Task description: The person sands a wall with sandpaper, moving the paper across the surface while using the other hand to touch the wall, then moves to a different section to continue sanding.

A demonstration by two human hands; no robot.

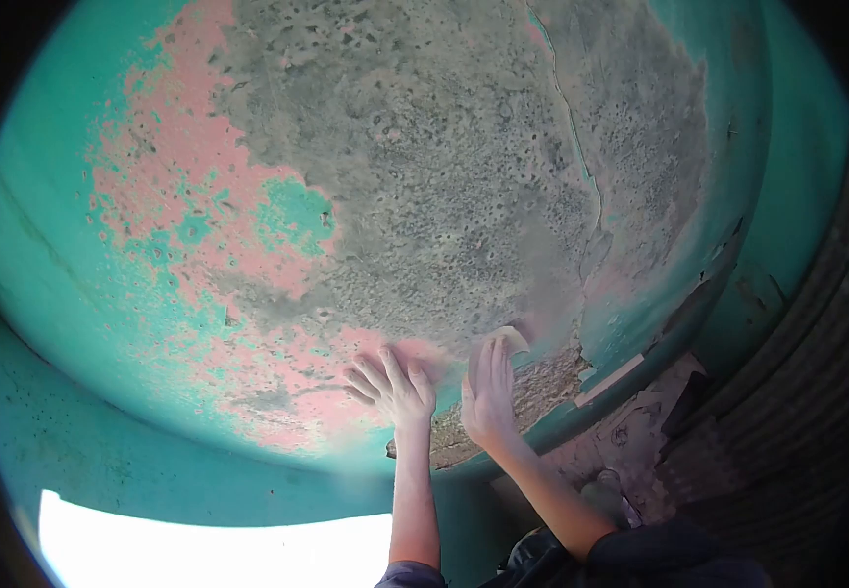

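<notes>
A large curved surface fills the view, with green paint, pink patches and a rough grey area. My left hand lies on its lower part over the pink patch, fingers spread, holding nothing. To the right of it, my right hand presses a small pale pad against the surface near the lower edge of the grey area. The pad's edge shows past the fingertips; the rest is hidden under the hand. Pale dust coats both hands.
A thin crack runs down the grey area. Below my right hand the edge is broken, showing rough brown material. Dark corrugated sheeting stands at the lower right, and a bright opening is at the lower left.
</notes>
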